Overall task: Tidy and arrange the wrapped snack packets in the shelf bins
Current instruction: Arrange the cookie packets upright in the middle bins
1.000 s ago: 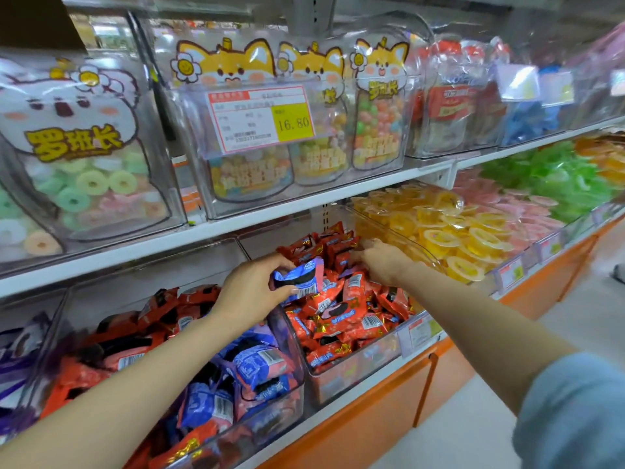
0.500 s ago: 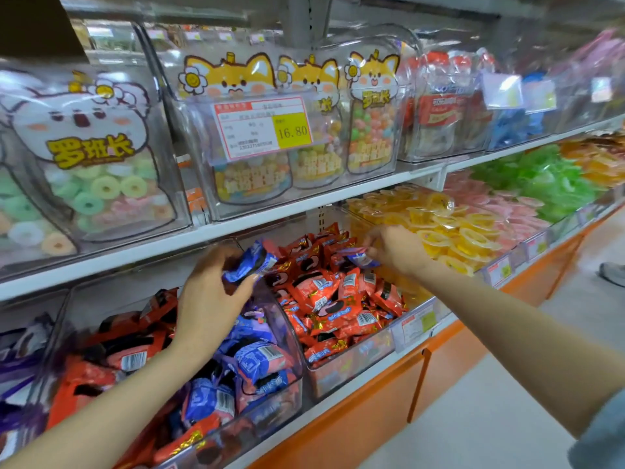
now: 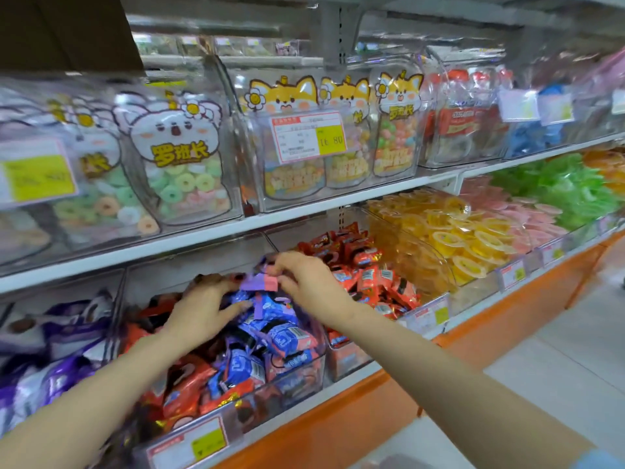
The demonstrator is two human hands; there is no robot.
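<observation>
In the head view, a clear middle bin (image 3: 306, 362) on the lower shelf holds blue packets (image 3: 287, 336) mixed with red-orange ones (image 3: 184, 389). My right hand (image 3: 306, 284) hovers over this bin and pinches a small purple-and-pink packet (image 3: 260, 283). My left hand (image 3: 204, 304) lies with straight fingers on the blue pile, its fingertips at the left end of that packet. The bin to the right is full of red packets (image 3: 367, 277). Purple packets (image 3: 69, 328) fill the bin to the left.
Further right on the lower shelf stand bins of yellow jelly cups (image 3: 463, 238), pink ones (image 3: 537, 225) and green ones (image 3: 568, 187). The upper shelf (image 3: 304, 214) carries clear boxes of ring candy and sweets. An orange base (image 3: 338, 431) and a grey floor lie below.
My left hand let go of the blue packet and now rests on the middle bin's pile. My right hand moved left from the red bin, bringing a purple packet.
</observation>
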